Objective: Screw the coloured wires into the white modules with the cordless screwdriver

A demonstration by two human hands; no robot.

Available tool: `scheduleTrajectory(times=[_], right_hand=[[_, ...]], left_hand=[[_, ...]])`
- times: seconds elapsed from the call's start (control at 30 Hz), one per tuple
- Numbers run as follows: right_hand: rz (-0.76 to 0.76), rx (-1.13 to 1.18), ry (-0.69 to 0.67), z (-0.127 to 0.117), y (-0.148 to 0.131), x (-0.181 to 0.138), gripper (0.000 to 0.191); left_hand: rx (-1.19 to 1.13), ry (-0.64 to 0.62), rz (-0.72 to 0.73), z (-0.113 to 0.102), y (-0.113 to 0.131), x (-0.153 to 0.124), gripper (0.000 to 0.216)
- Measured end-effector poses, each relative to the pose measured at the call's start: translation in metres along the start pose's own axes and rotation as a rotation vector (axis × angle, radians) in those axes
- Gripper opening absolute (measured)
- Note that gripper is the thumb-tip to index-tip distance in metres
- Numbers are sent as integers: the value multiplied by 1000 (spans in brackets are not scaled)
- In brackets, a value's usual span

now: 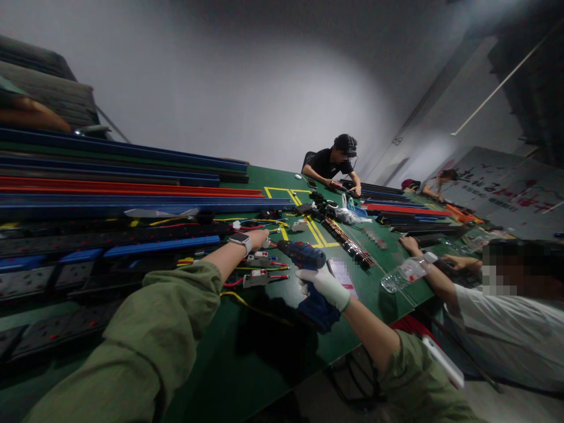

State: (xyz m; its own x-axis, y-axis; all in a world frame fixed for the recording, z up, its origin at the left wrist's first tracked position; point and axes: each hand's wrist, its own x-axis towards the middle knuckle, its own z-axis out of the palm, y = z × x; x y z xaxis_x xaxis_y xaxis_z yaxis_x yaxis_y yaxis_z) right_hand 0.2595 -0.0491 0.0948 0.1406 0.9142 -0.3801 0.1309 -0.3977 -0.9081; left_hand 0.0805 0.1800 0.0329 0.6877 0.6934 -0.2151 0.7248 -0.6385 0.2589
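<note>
My right hand (324, 286), in a white glove, is wrapped round the grip of a blue cordless screwdriver (305, 256) held over the green table (264, 346). My left hand (258, 238), with a watch on the wrist, reaches out over small wired parts (261, 267) with red and yellow leads. Its fingers are curled near a small white piece, and I cannot make out whether they hold it. Both arms wear green sleeves.
Long blue, red and black rails (110, 194) lie stacked along the left. Black socket strips (66, 276) lie in front of them. A person (493, 294) sits close on the right, with a clear plastic bottle (403, 273) nearby; two others sit at the far end.
</note>
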Motion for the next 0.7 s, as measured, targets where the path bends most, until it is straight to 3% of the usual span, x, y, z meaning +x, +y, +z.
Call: scheduleTrajectory(times=[0.2, 0.7], right_hand=[[-53, 1, -39, -3, 3, 3, 21], [15, 76, -57, 1, -5, -2, 20]], left_hand=[[10, 5, 4, 1, -1, 0, 54], [12, -6, 8, 3, -4, 4, 53]])
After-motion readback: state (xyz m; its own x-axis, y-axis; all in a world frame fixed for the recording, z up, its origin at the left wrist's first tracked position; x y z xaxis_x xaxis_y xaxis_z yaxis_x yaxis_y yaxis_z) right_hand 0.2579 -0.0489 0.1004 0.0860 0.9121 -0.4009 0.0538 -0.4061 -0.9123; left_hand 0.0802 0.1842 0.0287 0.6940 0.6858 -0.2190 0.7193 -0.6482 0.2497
